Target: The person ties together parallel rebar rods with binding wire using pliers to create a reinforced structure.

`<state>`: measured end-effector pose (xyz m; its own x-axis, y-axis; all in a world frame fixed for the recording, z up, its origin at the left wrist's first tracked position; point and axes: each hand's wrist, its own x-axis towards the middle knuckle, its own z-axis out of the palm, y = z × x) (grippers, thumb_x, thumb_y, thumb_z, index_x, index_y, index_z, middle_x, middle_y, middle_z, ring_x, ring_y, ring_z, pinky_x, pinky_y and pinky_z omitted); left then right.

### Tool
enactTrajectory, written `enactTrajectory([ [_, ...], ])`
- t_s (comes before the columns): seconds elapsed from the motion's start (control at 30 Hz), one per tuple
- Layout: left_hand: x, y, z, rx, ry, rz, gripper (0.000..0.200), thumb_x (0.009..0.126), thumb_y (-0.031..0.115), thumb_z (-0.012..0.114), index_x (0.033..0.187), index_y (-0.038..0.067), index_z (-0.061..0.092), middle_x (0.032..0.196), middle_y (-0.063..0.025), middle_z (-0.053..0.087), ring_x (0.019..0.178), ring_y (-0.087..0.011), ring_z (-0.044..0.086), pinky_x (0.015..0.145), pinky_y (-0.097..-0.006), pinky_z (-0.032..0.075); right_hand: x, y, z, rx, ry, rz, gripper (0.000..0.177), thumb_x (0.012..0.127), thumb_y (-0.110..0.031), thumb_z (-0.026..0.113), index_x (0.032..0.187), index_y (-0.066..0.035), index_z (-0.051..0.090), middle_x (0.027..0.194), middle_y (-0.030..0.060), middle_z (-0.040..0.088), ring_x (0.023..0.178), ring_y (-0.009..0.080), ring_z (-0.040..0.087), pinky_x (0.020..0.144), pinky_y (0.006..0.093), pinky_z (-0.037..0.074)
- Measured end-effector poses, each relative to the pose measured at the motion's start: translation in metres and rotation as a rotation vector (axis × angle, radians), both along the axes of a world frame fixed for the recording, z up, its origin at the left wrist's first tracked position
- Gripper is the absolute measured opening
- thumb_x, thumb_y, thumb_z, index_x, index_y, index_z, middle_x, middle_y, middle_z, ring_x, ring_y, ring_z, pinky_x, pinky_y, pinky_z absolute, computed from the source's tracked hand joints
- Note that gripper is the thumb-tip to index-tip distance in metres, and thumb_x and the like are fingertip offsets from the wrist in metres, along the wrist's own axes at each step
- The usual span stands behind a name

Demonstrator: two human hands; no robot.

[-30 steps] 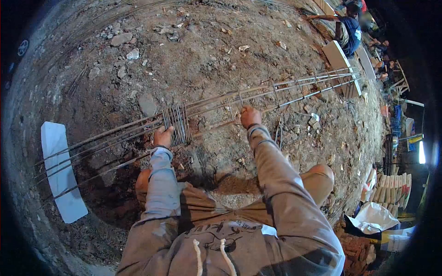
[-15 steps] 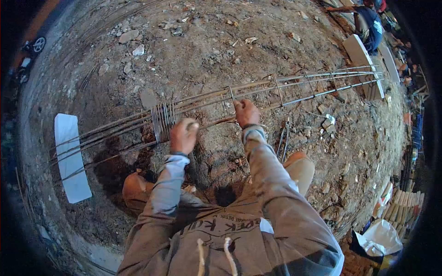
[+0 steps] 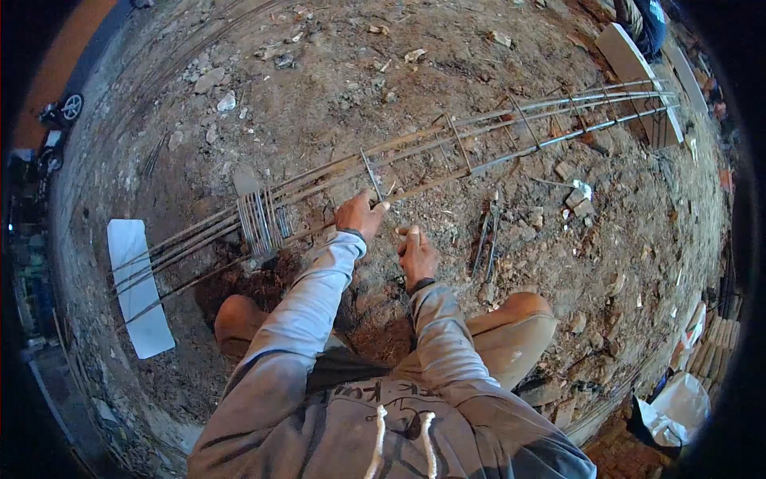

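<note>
A long cage of steel reinforcing bars runs slantwise across in front of me. My left hand is closed at the near bar, fingers at the lower corner of a square steel stirrup. Just right of it, my right hand is held on the near side of the bars, apart from them. Its fingers are curled together; whatever they may hold is too small to make out. A bunch of stirrups hangs packed together on the bars to the left.
Long-handled pincers lie on the dirt by my right knee. A white block lies under the bars' left end, a pale board at their right end. Another person's leg shows far right. Rubble dots the ground.
My left hand has moved right from beside the bunched stirrups to the single stirrup. My right hand has left that stirrup and drawn back towards me. The view has shifted slightly.
</note>
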<state>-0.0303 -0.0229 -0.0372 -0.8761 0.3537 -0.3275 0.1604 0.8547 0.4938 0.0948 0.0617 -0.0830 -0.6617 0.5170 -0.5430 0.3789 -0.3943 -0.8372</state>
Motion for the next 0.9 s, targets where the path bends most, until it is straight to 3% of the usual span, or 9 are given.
enactTrajectory([
  [0.2,-0.009,0.012,-0.017,0.081,0.003,0.103,0.031,0.078,0.035,0.058,0.089,0.006,0.058,0.084,-0.0220,0.060,0.081,-0.0383,0.058,0.070,-0.0447,0.044,0.002,-0.005,-0.059,0.106,0.044,-0.249,0.015,0.086,-0.017,0.045,0.085,-0.005,0.055,0.059,0.0006,0.047,0.050,0.0096,0.039,0.047,0.0260,0.033],
  [0.27,-0.012,0.015,-0.021,0.108,0.055,0.090,0.031,0.078,0.034,0.057,0.088,0.005,0.059,0.083,-0.0214,0.061,0.080,-0.0375,0.058,0.070,-0.0434,0.044,-0.005,0.002,-0.065,0.063,-0.212,-0.137,0.011,0.082,-0.013,0.047,0.084,-0.005,0.055,0.065,0.0005,0.049,0.053,0.0098,0.042,0.049,0.0264,0.035],
  [0.3,-0.014,0.016,-0.023,0.095,0.032,0.067,0.032,0.078,0.034,0.057,0.089,0.004,0.059,0.083,-0.0214,0.061,0.080,-0.0372,0.058,0.070,-0.0431,0.044,-0.009,0.010,-0.046,-0.175,-0.130,-0.182,0.013,0.081,-0.013,0.050,0.090,-0.006,0.058,0.069,-0.0004,0.052,0.055,0.0096,0.044,0.050,0.0260,0.036],
  [0.43,-0.013,0.016,-0.019,0.062,0.001,0.101,0.035,0.078,0.035,0.058,0.092,0.003,0.058,0.083,-0.0203,0.061,0.080,-0.0363,0.058,0.070,-0.0424,0.044,-0.029,0.016,-0.026,-0.274,0.042,-0.282,0.019,0.081,-0.012,0.052,0.095,-0.004,0.062,0.076,-0.0006,0.054,0.062,0.0105,0.048,0.056,0.0252,0.039],
  [0.53,-0.008,0.015,-0.022,0.153,0.087,0.104,0.035,0.075,0.037,0.060,0.092,0.006,0.056,0.084,-0.0206,0.061,0.081,-0.0384,0.058,0.071,-0.0453,0.045,-0.040,0.020,-0.043,-0.431,0.074,-0.192,0.037,0.080,-0.012,0.053,0.115,-0.002,0.052,0.083,0.0043,0.058,0.068,0.0121,0.052,0.058,0.0244,0.041],
  [0.57,-0.005,0.012,-0.020,0.236,0.015,0.091,0.036,0.074,0.033,0.064,0.095,0.007,0.052,0.082,-0.0189,0.061,0.078,-0.0379,0.058,0.070,-0.0447,0.045,-0.045,0.024,-0.063,-0.493,0.113,-0.158,0.036,0.079,-0.008,0.053,0.113,0.000,0.051,0.084,0.0046,0.060,0.068,0.0126,0.053,0.058,0.0234,0.041],
  [0.67,0.006,0.009,-0.021,0.333,0.111,0.086,0.038,0.071,0.027,0.067,0.098,0.008,0.047,0.082,-0.0178,0.060,0.078,-0.0370,0.058,0.069,-0.0440,0.045,-0.055,0.028,-0.027,-0.527,0.241,-0.131,0.031,0.076,-0.004,0.051,0.107,-0.001,0.053,0.083,0.0033,0.060,0.067,0.0119,0.054,0.057,0.0222,0.042],
  [0.7,0.006,0.011,-0.026,0.265,0.227,0.073,0.035,0.070,0.019,0.069,0.095,0.008,0.047,0.079,-0.0119,0.061,0.076,-0.0299,0.061,0.067,-0.0388,0.047,-0.060,0.029,-0.030,-0.492,0.248,-0.120,0.027,0.076,0.000,0.050,0.102,-0.002,0.055,0.082,0.0019,0.060,0.066,0.0116,0.055,0.056,0.0218,0.043],
  [0.9,0.012,0.017,-0.015,0.283,0.299,-0.010,0.034,0.072,0.016,0.065,0.101,0.011,0.047,0.090,-0.0135,0.060,0.083,-0.0336,0.058,0.072,-0.0415,0.045,-0.069,0.043,-0.063,-0.561,0.302,-0.161,0.025,0.075,0.003,0.050,0.098,-0.003,0.058,0.083,0.0023,0.060,0.070,0.0115,0.056,0.059,0.0219,0.044],
])
